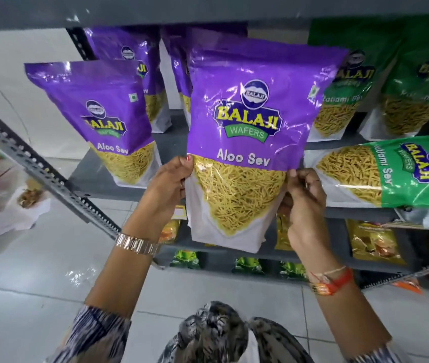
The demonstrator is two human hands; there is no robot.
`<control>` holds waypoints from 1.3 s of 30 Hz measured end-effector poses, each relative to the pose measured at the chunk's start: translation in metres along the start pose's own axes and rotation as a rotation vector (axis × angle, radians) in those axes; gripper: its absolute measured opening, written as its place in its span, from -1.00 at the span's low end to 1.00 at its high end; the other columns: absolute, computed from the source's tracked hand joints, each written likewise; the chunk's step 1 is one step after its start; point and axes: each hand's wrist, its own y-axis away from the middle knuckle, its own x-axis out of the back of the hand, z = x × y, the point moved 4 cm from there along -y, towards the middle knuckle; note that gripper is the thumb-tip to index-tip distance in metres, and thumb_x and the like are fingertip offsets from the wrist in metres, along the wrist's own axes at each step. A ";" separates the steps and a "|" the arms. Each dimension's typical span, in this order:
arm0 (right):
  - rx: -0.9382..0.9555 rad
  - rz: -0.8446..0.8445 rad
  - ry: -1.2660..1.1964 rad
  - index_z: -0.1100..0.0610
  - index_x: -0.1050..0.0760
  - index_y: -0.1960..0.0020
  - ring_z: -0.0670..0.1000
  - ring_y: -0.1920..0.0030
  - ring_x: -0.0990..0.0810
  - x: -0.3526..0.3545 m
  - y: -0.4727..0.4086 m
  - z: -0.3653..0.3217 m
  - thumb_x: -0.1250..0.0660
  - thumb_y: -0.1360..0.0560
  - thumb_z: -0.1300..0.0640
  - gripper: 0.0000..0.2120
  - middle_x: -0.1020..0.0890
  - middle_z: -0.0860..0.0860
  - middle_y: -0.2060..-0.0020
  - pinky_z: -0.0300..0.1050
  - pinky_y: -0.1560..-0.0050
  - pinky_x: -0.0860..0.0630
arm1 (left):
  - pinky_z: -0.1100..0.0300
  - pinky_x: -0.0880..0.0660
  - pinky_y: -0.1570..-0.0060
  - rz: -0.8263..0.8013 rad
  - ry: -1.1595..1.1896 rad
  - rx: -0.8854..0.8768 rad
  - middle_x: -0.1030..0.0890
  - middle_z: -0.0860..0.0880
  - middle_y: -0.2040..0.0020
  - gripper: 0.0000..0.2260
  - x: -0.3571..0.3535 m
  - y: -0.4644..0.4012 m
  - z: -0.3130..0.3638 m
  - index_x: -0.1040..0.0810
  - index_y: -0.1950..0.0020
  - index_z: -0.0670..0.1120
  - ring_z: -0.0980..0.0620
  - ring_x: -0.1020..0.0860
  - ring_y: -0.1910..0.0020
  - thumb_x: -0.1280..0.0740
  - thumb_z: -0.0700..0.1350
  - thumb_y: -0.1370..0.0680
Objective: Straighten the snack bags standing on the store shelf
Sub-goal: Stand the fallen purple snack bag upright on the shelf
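Patterned sleeves and both your wrists sat lowest in view, one Aloo Sev bag held up between your hands.

Your left hand (167, 189) was closed on the left edge of the purple Aloo Sev bag (250, 142) and your right hand (303, 203) pinched its right edge; the bag hung upright in front of the shelf (119, 179), not yet set down. Another purple bag (98, 119) stood upright at the left, with more behind. At the right, one green Ratlami Sev bag (381, 171) lay toppled on its side at the shelf front. Judgement: task roughly mid-way; the held bag needed placing and the fallen green one standing up.
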 end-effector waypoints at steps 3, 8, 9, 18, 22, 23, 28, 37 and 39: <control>0.031 -0.049 0.040 0.00 -0.40 0.21 -0.08 0.32 -0.49 -0.012 0.001 0.000 -0.19 -0.56 0.11 -0.83 -0.54 -0.06 0.32 -0.24 0.39 -0.45 | 0.25 -0.39 0.40 0.055 -0.006 -0.014 -0.53 0.14 0.49 -0.77 0.009 0.000 0.003 -0.38 0.29 -0.02 0.22 -0.48 0.51 -0.16 -0.12 -0.58; -0.035 -0.135 0.105 -0.01 -0.37 0.16 -0.06 0.21 -0.55 -0.038 -0.019 0.008 -0.14 -0.58 0.09 -0.85 -0.58 -0.05 0.22 -0.18 0.24 -0.44 | 0.35 -0.38 0.46 0.190 0.004 -0.035 -0.54 0.11 0.43 -0.80 0.018 -0.018 0.002 -0.41 0.22 -0.01 0.20 -0.45 0.48 -0.16 -0.20 -0.58; -0.060 -0.141 0.110 0.00 -0.36 0.15 -0.09 0.23 -0.54 -0.043 -0.025 0.010 -0.13 -0.59 0.09 -0.86 -0.57 -0.06 0.23 -0.19 0.28 -0.41 | 0.37 -0.39 0.45 0.209 0.000 -0.033 -0.53 0.05 0.36 -0.81 0.020 -0.024 0.002 -0.42 0.21 -0.01 0.17 -0.46 0.44 -0.16 -0.22 -0.57; -0.138 -0.168 0.038 -0.04 -0.33 0.12 -0.16 0.29 -0.55 -0.090 -0.065 0.020 -0.08 -0.60 0.10 -0.85 -0.55 -0.11 0.26 0.11 0.17 -0.54 | -0.06 -0.37 0.05 0.286 0.149 0.066 -0.44 0.01 0.26 -0.74 0.032 -0.062 0.014 -0.46 0.20 0.03 -0.03 -0.39 0.12 -0.14 -0.28 -0.55; -0.164 -0.176 0.048 -0.06 -0.33 0.11 -0.12 0.19 -0.57 -0.095 -0.069 0.034 -0.08 -0.60 0.06 -0.87 -0.57 -0.08 0.20 0.15 0.10 -0.55 | -0.14 -0.39 0.00 0.314 0.159 0.093 -0.42 -0.01 0.28 -0.74 0.034 -0.064 0.011 -0.46 0.24 0.02 -0.03 -0.39 0.07 -0.17 -0.28 -0.55; -0.169 -0.169 0.059 -0.05 -0.32 0.11 -0.10 0.16 -0.56 -0.095 -0.070 0.038 -0.08 -0.61 0.05 -0.87 -0.56 -0.06 0.18 0.15 0.09 -0.54 | -0.13 -0.40 0.00 0.318 0.166 0.098 -0.43 -0.01 0.28 -0.75 0.036 -0.065 0.008 -0.46 0.24 0.00 -0.02 -0.41 0.10 -0.17 -0.28 -0.56; -0.159 -0.148 0.125 0.00 -0.32 -0.01 -0.08 0.10 -0.56 -0.099 -0.070 0.044 -0.07 -0.60 0.03 -0.92 -0.55 -0.07 0.13 0.18 0.03 -0.55 | -0.21 -0.42 -0.13 0.307 0.134 0.094 -0.48 -0.02 0.19 -0.77 0.043 -0.072 -0.008 -0.44 0.19 -0.01 -0.05 -0.44 -0.01 -0.11 -0.27 -0.57; -0.104 -0.149 0.182 0.05 -0.31 -0.22 -0.17 0.04 -0.51 -0.088 -0.061 0.045 -0.10 -0.59 0.03 -0.78 -0.50 -0.14 0.03 -0.08 0.14 -0.54 | 0.03 -0.29 -0.38 0.452 0.062 -0.148 -0.33 -0.07 -0.44 -0.58 0.018 -0.062 -0.023 -0.16 -0.45 -0.04 -0.03 -0.34 -0.39 -0.12 -0.08 -0.59; -0.047 -0.105 0.232 0.04 -0.35 -0.21 -0.22 0.01 -0.48 -0.072 -0.058 0.040 -0.14 -0.58 0.05 -0.78 -0.49 -0.10 -0.06 -0.03 0.00 -0.50 | 0.19 -0.13 -0.41 0.544 0.021 -0.238 -0.11 -0.01 -0.53 -0.49 -0.003 -0.044 -0.027 0.00 -0.51 -0.05 0.07 -0.15 -0.47 -0.11 -0.07 -0.60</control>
